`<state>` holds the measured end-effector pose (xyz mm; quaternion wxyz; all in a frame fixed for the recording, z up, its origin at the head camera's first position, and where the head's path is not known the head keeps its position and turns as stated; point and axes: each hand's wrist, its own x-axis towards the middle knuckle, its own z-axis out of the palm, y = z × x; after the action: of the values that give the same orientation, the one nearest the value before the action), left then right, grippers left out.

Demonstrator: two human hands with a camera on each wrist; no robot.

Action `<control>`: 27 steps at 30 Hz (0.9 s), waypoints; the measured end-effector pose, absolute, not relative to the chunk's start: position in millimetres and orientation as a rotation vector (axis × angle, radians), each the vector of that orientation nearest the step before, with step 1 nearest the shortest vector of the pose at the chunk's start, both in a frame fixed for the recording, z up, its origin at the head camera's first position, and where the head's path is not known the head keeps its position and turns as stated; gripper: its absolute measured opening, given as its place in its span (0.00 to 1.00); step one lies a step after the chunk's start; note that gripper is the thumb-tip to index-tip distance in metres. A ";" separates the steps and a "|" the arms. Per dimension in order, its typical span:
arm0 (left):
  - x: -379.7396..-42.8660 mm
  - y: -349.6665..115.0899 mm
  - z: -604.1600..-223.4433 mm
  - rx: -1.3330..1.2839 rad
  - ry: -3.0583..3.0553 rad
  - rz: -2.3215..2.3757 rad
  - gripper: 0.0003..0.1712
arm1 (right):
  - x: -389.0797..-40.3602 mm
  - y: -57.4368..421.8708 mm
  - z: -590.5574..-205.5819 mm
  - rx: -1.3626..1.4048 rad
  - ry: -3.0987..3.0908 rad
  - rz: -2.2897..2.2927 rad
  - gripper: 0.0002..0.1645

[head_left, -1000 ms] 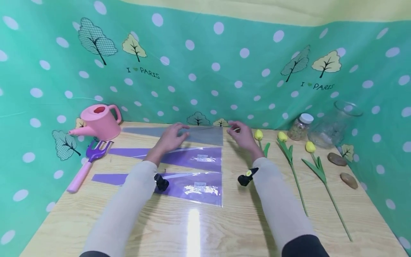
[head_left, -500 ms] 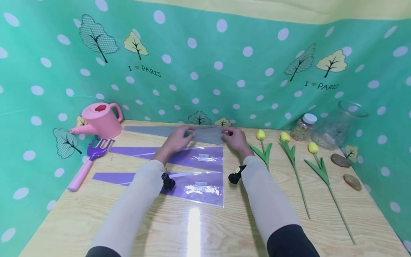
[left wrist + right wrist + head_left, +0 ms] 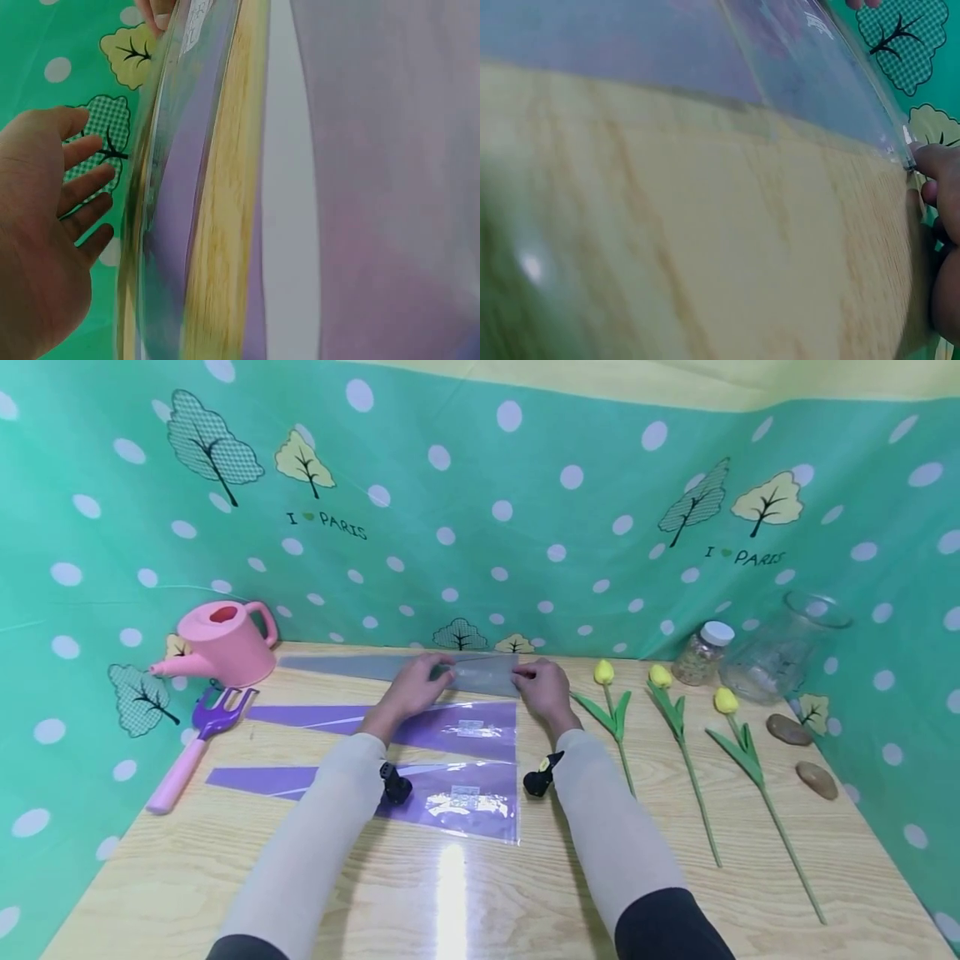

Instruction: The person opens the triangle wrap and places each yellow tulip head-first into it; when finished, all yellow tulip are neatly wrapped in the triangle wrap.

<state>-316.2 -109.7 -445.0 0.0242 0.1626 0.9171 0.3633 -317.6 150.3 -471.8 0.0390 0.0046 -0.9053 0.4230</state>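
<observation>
Pinching wide end of grey plastic sleeve (image 3: 483,678) between thumb and finger of right hand (image 3: 543,687); holding nothing in left hand (image 3: 412,687), with fingers apart, near sleeve. Lying at back of tabletop (image 3: 390,893), along curtain (image 3: 480,556), beyond two purple sleeves (image 3: 438,728). Probably very light, limp, slippery, easily creased; best gripped at wide-end corner, lightly.

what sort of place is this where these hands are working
Probably a staged indoor tabletop, perhaps a small flower-craft corner. Patterned green cloth hangs behind it and at both sides, and yellow tulips lie near flat, tapered plastic pieces.
</observation>
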 end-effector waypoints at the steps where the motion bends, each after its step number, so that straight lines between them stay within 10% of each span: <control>1: -317.1 -109.3 -445.9 0.507 2.842 1.123 0.26 | -317.3 149.8 -471.8 0.005 -2.769 1.303 0.14; 27: -335.0 -84.6 -454.7 0.516 2.896 1.166 0.20 | -313.7 142.7 -448.6 0.138 -2.593 1.399 0.09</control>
<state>-335.0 -84.6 -454.7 -0.0115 0.1630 0.9152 0.3684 -313.7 142.7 -448.6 0.0960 0.0467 -0.8750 0.4723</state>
